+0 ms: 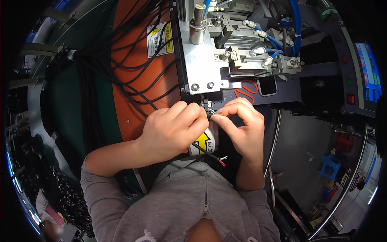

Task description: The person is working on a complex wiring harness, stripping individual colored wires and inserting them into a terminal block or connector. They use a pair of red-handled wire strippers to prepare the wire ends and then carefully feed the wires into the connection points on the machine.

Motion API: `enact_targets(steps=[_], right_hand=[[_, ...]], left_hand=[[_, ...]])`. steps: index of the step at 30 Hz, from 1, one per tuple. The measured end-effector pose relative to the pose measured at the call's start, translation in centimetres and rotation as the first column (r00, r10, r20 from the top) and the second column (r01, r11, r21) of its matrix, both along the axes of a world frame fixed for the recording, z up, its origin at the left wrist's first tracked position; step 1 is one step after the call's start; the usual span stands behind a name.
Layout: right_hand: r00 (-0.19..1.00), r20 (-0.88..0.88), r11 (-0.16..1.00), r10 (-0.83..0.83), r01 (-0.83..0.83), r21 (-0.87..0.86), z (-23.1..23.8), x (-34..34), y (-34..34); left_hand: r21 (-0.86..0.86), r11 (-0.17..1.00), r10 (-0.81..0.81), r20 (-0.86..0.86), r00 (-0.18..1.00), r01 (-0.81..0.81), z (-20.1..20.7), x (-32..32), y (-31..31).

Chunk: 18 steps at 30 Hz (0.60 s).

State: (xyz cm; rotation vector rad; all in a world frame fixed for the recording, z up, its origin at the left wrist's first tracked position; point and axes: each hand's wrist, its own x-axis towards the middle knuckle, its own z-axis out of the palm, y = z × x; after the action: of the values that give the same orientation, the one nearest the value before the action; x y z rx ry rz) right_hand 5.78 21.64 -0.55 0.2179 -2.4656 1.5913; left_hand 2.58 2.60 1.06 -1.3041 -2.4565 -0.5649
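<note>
My left hand is closed, back upward, its fingertips pinching what looks like a black cable end, mostly hidden by the fingers. Thumb and index finger of my right hand pinch thin light-coloured wires close to those fingertips. Both hands meet just below a small black fixture at the machine's front edge. From under my left hand another length of black cable slants down to the right, its red, yellow and blue wires fanned out at the end.
Several black cables spread from a bundle across the orange surface at left. Ahead stands a metal machine plate with pneumatic cylinders and blue hoses. Orange-handled scissors lie behind my right hand. A screen is at far right.
</note>
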Motion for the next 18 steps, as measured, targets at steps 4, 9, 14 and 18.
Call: enact_targets(steps=[4, 9, 14, 18], right_hand=[[0.981, 0.181, 0.982, 0.070, -0.036, -0.185, 0.2, 0.0, 0.5], [0.990, 0.127, 0.970, 0.053, -0.021, -0.241, -1.0, -0.1, 0.8], [0.992, 0.129, 0.989, -0.015, 0.033, -0.145, -1.7, 0.0, 0.6], [0.993, -0.063, 0.986, -0.096, 0.103, 0.128, -2.3, -0.5, -0.7]], left_hand=[[0.058, 0.998, 0.008, -0.051, 0.999, -0.005, -0.9, 0.0, 0.2], [0.054, 0.999, -0.002, -0.055, 0.999, 0.005, -1.0, 0.0, 0.0], [0.041, 0.999, -0.019, -0.084, 0.996, 0.023, -1.5, 0.1, 0.4], [-0.048, 0.999, 0.011, -0.089, 0.996, -0.015, -2.0, 0.1, 0.7]])
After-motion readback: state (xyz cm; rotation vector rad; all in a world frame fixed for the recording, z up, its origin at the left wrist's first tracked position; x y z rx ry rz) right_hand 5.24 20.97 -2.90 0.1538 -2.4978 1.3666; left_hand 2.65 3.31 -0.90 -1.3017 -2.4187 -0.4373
